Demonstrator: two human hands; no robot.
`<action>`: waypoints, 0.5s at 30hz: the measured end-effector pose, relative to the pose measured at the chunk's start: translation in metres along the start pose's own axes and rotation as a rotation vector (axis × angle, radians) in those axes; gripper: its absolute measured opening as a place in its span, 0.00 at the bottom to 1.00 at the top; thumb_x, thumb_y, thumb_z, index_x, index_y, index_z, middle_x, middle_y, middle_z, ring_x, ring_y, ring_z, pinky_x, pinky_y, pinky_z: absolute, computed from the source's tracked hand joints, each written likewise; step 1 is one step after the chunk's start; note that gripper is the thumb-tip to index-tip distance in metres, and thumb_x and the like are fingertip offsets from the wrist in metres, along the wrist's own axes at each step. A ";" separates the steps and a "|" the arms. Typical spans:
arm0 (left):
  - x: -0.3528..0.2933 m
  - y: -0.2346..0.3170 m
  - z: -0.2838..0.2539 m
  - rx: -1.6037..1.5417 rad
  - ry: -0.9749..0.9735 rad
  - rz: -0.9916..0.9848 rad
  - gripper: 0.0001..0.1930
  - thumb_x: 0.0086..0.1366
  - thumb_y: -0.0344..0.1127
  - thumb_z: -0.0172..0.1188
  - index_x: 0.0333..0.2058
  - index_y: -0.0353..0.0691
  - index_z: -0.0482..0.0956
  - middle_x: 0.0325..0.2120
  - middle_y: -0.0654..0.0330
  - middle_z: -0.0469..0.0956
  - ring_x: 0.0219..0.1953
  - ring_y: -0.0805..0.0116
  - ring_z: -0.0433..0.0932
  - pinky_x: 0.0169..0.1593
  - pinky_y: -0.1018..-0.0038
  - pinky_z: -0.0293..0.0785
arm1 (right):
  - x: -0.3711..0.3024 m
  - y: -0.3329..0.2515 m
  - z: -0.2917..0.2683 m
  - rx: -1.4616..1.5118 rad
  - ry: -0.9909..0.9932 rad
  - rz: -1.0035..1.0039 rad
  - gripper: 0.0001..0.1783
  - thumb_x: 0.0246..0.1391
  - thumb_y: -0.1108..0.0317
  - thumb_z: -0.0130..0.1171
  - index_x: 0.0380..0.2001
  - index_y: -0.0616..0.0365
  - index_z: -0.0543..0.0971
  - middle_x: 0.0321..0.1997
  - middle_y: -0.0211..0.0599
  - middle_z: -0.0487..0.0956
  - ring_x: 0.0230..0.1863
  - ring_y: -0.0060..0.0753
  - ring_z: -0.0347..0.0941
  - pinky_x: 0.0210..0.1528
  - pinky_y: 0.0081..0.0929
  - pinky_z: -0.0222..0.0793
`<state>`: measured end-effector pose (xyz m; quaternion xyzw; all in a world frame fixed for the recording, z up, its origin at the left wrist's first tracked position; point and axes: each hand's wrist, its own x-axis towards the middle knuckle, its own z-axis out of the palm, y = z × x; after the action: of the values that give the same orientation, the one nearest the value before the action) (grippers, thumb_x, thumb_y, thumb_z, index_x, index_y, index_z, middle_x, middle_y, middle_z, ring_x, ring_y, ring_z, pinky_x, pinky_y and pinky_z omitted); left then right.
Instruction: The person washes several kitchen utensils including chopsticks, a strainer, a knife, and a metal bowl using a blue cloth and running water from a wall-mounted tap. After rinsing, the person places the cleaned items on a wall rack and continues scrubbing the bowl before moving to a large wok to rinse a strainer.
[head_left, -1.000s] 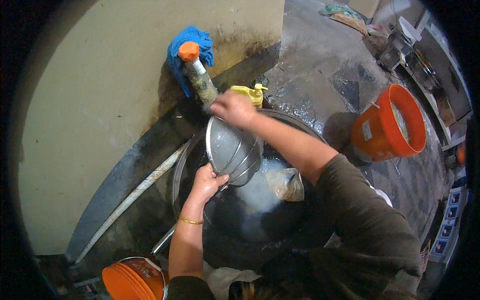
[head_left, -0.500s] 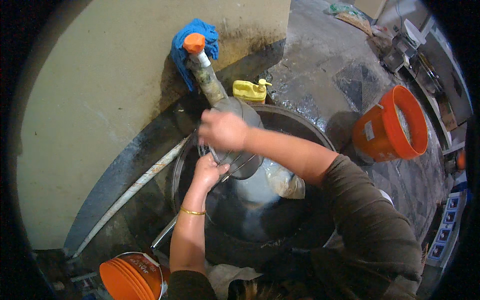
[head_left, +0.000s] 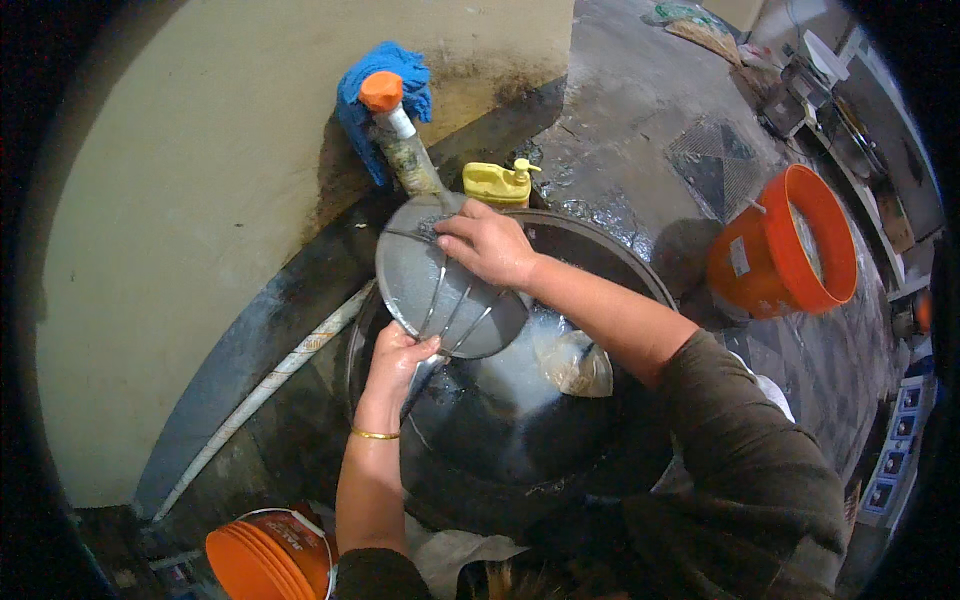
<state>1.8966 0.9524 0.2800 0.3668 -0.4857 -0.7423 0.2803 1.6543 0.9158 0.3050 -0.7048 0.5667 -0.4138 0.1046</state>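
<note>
A round fine-mesh strainer (head_left: 410,285) with wire ribs tilts over a big dark tub (head_left: 625,255). My left hand (head_left: 395,360) grips it where the handle meets the rim, with the thumb on top. My right hand (head_left: 487,240) lies on the strainer's ribbed face near its far edge, fingers bent. Under those fingertips is a small grey tangled wad that looks like a steel wool scrubber (head_left: 430,228), partly hidden. In the tub, cloudy water surrounds a pale rounded shape (head_left: 515,375) and a translucent brownish piece (head_left: 580,368) whose kind I cannot make out.
A yellow pump jug (head_left: 497,183) stands behind the tub. Against the wall are a pipe with an orange cap (head_left: 381,91) and a blue cloth (head_left: 415,70). Orange buckets stand at right (head_left: 780,245) and lower left (head_left: 265,555). A white pipe (head_left: 265,400) runs along the left.
The strainer has turned its ribbed face up toward me. My right hand has moved right and slightly up, from its left side onto its upper right part. My left hand has shifted slightly left.
</note>
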 end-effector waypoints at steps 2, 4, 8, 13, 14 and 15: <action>-0.002 -0.002 0.000 0.023 -0.014 -0.004 0.24 0.51 0.21 0.61 0.49 0.31 0.69 0.44 0.56 0.76 0.45 0.66 0.74 0.52 0.71 0.66 | 0.002 0.014 0.001 -0.175 0.056 0.140 0.16 0.52 0.53 0.51 0.28 0.52 0.81 0.33 0.47 0.73 0.36 0.48 0.74 0.38 0.42 0.70; -0.006 -0.002 0.000 0.006 -0.018 -0.058 0.26 0.50 0.22 0.62 0.50 0.31 0.69 0.45 0.56 0.75 0.47 0.65 0.74 0.54 0.69 0.65 | 0.009 0.029 0.004 -0.336 0.164 0.287 0.17 0.54 0.52 0.49 0.29 0.52 0.81 0.34 0.49 0.74 0.36 0.50 0.74 0.39 0.42 0.71; -0.005 -0.001 -0.005 0.095 0.020 0.027 0.25 0.50 0.20 0.61 0.50 0.31 0.68 0.46 0.56 0.75 0.47 0.64 0.74 0.55 0.68 0.65 | 0.010 0.029 0.006 -0.271 0.234 0.252 0.18 0.53 0.52 0.49 0.27 0.55 0.79 0.33 0.51 0.75 0.30 0.53 0.74 0.35 0.44 0.71; -0.001 -0.006 -0.006 -0.002 0.005 0.004 0.24 0.51 0.20 0.62 0.48 0.31 0.69 0.44 0.55 0.76 0.44 0.66 0.75 0.49 0.71 0.70 | 0.000 0.008 0.009 -0.205 0.130 0.037 0.18 0.52 0.53 0.49 0.24 0.55 0.78 0.29 0.46 0.75 0.28 0.50 0.74 0.33 0.45 0.71; -0.002 -0.006 -0.006 -0.015 -0.018 -0.021 0.24 0.51 0.20 0.62 0.49 0.31 0.69 0.44 0.54 0.76 0.43 0.66 0.75 0.48 0.71 0.71 | 0.004 0.010 0.009 -0.223 0.123 0.056 0.18 0.53 0.52 0.49 0.24 0.55 0.78 0.28 0.46 0.75 0.28 0.49 0.74 0.33 0.44 0.71; -0.003 -0.004 -0.006 -0.033 -0.042 -0.042 0.24 0.51 0.21 0.62 0.49 0.31 0.69 0.44 0.54 0.76 0.43 0.66 0.76 0.47 0.72 0.71 | 0.011 0.016 0.006 -0.279 0.104 0.223 0.19 0.53 0.51 0.49 0.26 0.54 0.79 0.31 0.46 0.76 0.30 0.49 0.75 0.34 0.44 0.72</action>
<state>1.9033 0.9533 0.2754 0.3566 -0.4713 -0.7635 0.2605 1.6474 0.8991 0.2963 -0.6229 0.6978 -0.3528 0.0218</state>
